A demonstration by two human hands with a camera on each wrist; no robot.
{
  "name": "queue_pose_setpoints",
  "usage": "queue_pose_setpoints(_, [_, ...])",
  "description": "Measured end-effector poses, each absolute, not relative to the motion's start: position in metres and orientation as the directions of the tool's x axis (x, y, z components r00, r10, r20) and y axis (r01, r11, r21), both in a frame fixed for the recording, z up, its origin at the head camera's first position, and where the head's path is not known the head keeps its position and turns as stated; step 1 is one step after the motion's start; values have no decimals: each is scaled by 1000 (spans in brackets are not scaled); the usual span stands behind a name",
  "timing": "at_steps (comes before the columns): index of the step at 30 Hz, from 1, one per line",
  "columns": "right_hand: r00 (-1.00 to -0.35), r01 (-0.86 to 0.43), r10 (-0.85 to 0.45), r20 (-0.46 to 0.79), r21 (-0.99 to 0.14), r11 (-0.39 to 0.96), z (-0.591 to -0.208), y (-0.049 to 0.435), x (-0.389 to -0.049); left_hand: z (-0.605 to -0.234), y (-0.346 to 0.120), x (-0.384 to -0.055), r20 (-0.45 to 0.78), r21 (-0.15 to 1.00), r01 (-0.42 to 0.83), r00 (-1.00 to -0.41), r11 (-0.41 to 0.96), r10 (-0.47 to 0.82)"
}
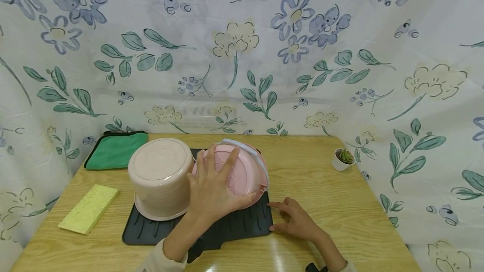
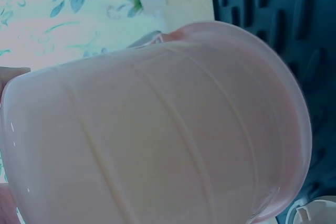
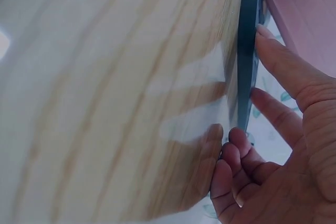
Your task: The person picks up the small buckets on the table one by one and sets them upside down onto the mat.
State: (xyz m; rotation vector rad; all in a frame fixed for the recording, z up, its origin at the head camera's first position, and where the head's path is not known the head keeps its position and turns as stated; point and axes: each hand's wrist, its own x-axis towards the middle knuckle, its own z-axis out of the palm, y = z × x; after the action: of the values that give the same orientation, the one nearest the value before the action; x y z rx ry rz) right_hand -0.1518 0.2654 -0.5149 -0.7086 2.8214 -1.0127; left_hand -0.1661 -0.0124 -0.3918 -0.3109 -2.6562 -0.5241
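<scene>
My left hand (image 1: pixel 215 188) grips a pink bucket (image 1: pixel 245 171) by its base, fingers spread over the bottom and thumb along the side. The bucket is tilted, its base toward me, with a pale band-like handle by its rim. In the left wrist view the bucket's ribbed wall (image 2: pixel 157 129) fills most of the picture, its rim over the dark ribbed mat (image 1: pixel 242 223). My right hand (image 1: pixel 298 219) touches the mat's right edge with thumb and index fingertips; the right wrist view shows the other fingers curled beside that edge (image 3: pixel 247 61).
Left of the pink bucket, a cream bucket (image 1: pixel 162 179) stands upside down on the mat. A yellow sponge cloth (image 1: pixel 90 209) and a green zip pouch (image 1: pixel 117 150) lie on the wooden table (image 1: pixel 314 179). At the far right stands a small potted succulent (image 1: pixel 342 160). Floral curtain hangs behind.
</scene>
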Motion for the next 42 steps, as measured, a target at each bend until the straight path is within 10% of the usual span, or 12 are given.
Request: queue_pose_setpoints(42, [-895,-363,-444,45,-652,666,-510,264,-151,-384,24,-199,284,255,195,-951,947,120])
